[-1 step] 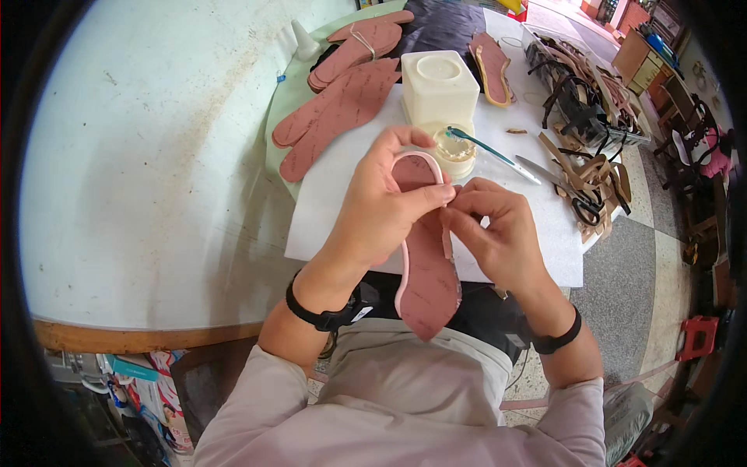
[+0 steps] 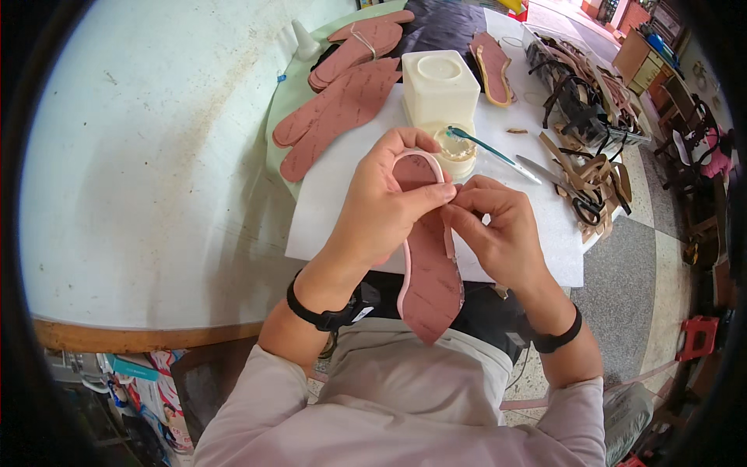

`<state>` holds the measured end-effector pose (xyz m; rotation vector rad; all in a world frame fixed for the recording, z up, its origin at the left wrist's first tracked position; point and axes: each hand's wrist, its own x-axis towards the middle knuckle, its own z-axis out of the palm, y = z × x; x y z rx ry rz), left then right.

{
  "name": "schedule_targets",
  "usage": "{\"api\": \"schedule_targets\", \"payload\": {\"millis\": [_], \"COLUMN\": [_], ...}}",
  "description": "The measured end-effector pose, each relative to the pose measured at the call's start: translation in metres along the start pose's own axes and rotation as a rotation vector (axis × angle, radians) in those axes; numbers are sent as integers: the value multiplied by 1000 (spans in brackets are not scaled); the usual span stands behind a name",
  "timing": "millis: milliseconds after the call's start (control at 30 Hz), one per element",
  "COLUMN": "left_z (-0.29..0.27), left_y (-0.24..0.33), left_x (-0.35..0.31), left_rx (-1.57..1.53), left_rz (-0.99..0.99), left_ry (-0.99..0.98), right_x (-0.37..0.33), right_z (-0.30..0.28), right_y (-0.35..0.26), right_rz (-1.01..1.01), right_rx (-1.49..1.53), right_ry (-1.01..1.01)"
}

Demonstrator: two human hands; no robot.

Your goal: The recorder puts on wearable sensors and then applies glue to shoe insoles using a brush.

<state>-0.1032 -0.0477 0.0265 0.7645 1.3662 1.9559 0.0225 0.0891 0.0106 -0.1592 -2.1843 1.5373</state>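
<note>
In front of my body I hold a reddish-brown shoe insole (image 2: 432, 280), its pointed end toward me. A pale pink edging strip (image 2: 404, 284) runs along its left side and around the rounded far end. My left hand (image 2: 389, 194) is closed on the rounded end, thumb on top of the insole. At the insole's right edge my right hand (image 2: 496, 226) pinches the strip, its fingertips almost touching the left thumb. A short loose end of the strip hangs below those fingertips. What lies right between the fingertips is partly hidden.
Beyond my hands stand a white plastic container (image 2: 440, 89) and a small glue pot (image 2: 455, 152) with a teal-handled brush (image 2: 494, 156) across it. Scissors (image 2: 560, 179) lie beside tan strip scraps (image 2: 603, 187). More insoles (image 2: 342, 117) are at left; a crate of straps (image 2: 583, 86) is at right.
The insole's near end has shifted very slightly toward me and to the right. Both hands keep the same hold.
</note>
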Motion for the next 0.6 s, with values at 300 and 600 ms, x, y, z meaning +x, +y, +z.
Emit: {"api": "schedule_targets", "payload": {"millis": [300, 600], "left_z": [-11, -10], "left_y": [11, 13], "left_x": [5, 4], "left_rx": [-74, -62], "left_rz": [66, 95], "left_ry": [51, 40], "right_x": [-5, -4], "right_z": [0, -3], "right_y": [-8, -13], "right_rz": [159, 33], "right_rx": [34, -76], "right_ry": [-134, -116]}}
